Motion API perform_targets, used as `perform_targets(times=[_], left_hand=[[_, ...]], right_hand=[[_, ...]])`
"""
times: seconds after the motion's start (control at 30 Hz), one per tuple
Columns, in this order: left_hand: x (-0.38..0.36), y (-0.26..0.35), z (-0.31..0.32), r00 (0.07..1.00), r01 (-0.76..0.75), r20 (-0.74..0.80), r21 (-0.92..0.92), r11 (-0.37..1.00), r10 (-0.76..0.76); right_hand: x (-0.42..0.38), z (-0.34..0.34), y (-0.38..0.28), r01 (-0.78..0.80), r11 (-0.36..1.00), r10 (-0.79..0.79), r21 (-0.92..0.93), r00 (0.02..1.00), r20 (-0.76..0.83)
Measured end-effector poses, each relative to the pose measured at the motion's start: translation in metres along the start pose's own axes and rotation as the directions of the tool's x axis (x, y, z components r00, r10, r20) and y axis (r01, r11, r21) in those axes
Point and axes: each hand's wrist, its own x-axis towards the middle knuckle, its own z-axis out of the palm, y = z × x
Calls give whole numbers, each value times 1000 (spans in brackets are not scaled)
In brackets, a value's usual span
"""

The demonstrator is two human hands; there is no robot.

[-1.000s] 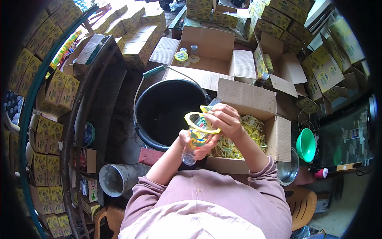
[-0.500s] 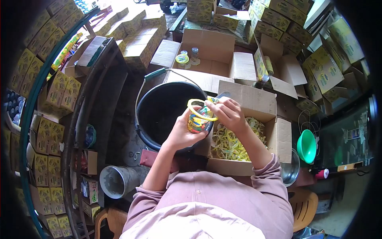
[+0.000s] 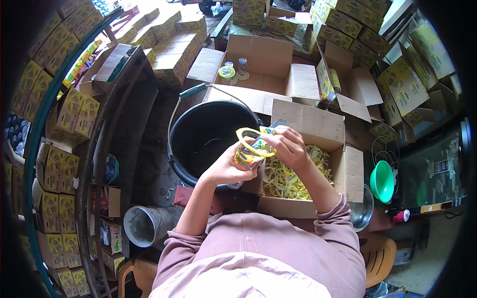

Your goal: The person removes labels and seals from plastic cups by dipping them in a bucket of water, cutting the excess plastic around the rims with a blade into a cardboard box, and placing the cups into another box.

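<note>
My left hand [image 3: 226,164] is wrapped round a small printed cup [image 3: 246,158] with a yellow, green and red label. The cup is tilted over the near right part of a black bucket [image 3: 198,134]. A yellow ring-shaped strip [image 3: 243,131] loops round the cup's upper end, partly apart from it. My right hand [image 3: 289,146] pinches the strip at its right side, with the fingers closed. A flat grey-blue piece [image 3: 279,122] sticks out above the right fingers; I cannot make out what it is. The cup's underside is hidden by my left hand.
An open carton [image 3: 354,174] full of yellow strips [image 3: 295,174] stands to the right of the bucket. Behind is another open carton [image 3: 258,49] holding several small jars [image 3: 226,73]. A grey pail [image 3: 141,226] stands left, a green bowl [image 3: 382,181] right. Stacked printed boxes surround the place.
The cup has tilted and shifted slightly down in my left hand. The yellow ring has moved a little lower and right, with my right hand still at its side.
</note>
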Motion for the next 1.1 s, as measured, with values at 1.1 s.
perform_targets(times=[1.1], left_hand=[[1, -40, 23, 741, 429, 598, -772, 469, 307]], right_hand=[[4, 5, -16, -24, 981, 52, 192, 988, -143]])
